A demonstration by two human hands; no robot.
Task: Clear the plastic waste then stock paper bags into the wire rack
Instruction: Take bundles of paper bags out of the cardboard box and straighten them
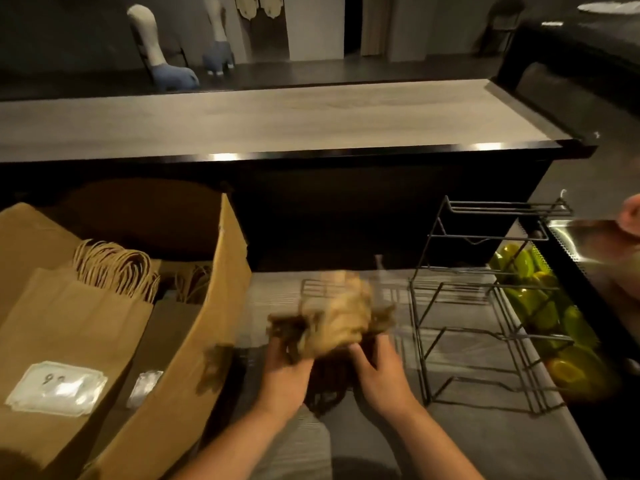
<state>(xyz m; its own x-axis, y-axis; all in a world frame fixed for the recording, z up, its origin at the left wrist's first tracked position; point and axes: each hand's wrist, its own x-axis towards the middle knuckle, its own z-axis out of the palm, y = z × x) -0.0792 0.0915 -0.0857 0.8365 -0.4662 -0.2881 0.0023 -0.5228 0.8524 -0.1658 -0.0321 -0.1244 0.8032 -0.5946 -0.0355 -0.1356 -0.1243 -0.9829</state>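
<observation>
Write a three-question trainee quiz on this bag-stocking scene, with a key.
1. True or false: the wire rack already holds paper bags.
2. Where are the handled paper bags? A) cardboard box B) rack C) upper counter
3. What do the left hand and right hand hold between them?

Key:
1. False; the slots in view are empty.
2. A, the cardboard box at the left.
3. A blurred, crumpled bundle, apparently clear plastic wrap.

Both forearms are bare to the frame's edge, with no sleeves, watch or rings visible
</observation>
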